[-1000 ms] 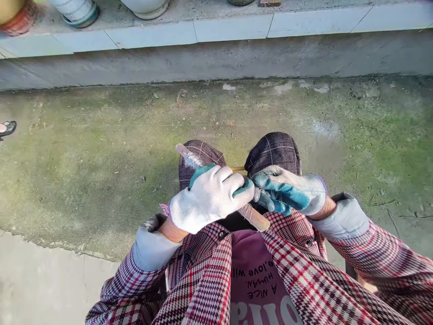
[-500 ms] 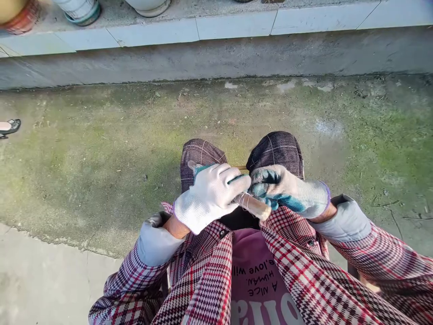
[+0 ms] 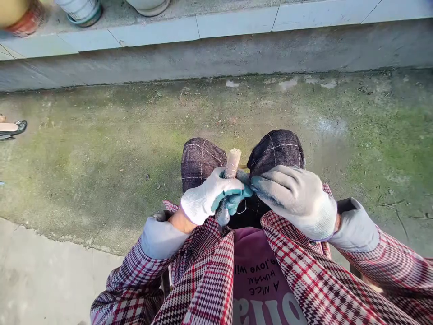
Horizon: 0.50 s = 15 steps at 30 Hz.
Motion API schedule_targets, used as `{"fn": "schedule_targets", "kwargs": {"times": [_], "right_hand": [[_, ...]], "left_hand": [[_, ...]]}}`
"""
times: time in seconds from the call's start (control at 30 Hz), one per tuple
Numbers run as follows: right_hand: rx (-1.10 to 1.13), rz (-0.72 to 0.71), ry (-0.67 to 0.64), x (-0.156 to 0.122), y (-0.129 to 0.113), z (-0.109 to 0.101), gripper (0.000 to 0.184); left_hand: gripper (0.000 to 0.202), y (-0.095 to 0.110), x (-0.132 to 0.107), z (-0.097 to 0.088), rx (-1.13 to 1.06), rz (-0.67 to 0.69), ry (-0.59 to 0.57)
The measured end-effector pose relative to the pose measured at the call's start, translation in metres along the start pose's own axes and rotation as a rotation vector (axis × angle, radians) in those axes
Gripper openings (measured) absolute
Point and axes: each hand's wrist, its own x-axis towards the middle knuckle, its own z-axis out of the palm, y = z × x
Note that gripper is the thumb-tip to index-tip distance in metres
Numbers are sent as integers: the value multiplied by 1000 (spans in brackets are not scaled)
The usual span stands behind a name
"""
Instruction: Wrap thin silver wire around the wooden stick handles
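Note:
My left hand [image 3: 216, 194], in a white glove with a teal palm, is closed around a short pale stick [image 3: 233, 163]. The stick stands nearly upright in the picture, its light blunt end pointing away from me and fine thread wound near it. A greyish, shiny lower part [image 3: 222, 214] pokes out beneath my fingers. A thin pale loop of thread [image 3: 242, 207] hangs beside it. My right hand [image 3: 294, 194], gloved the same way, has its back up and its fingers together, tips touching the left fingers. Whatever those tips pinch is hidden.
Below my hands are my knees [image 3: 277, 149] in dark checked trousers. Mossy concrete ground [image 3: 135, 135] runs to a low tiled ledge [image 3: 237, 22] with several pots [image 3: 81, 11]. Another person's shoe [image 3: 16, 127] shows at the left edge.
My left hand has turned over, swinging the stick's pale end from near my lap to pointing away from me. My right hand has rolled from palm side showing to back up.

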Motion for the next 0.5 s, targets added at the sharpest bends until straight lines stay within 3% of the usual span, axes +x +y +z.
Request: {"fn": "schedule_targets", "kwargs": {"times": [0.1,0.17,0.2,0.27,0.37,0.43,0.5], "right_hand": [[-5,-41,21,-4,1,0,18],[123,82,28,-3,3,2,19],[226,192,31,-1,3,4,19],[518,481,29,4,6,6,18],[1061,863,-94,10,13,7,38],[1334,948,-234,11,18,8,48],[1479,925,-336,9,21,10,50]], "left_hand": [[35,-8,4,8,-229,-2,-194],[32,-8,3,10,-339,4,-201],[27,-7,3,10,-329,15,-140],[17,-4,-1,7,-138,113,91],[10,-3,-6,-2,378,475,347],[13,-6,-8,-6,748,735,421],[19,-9,-9,-8,1069,904,450]]}}
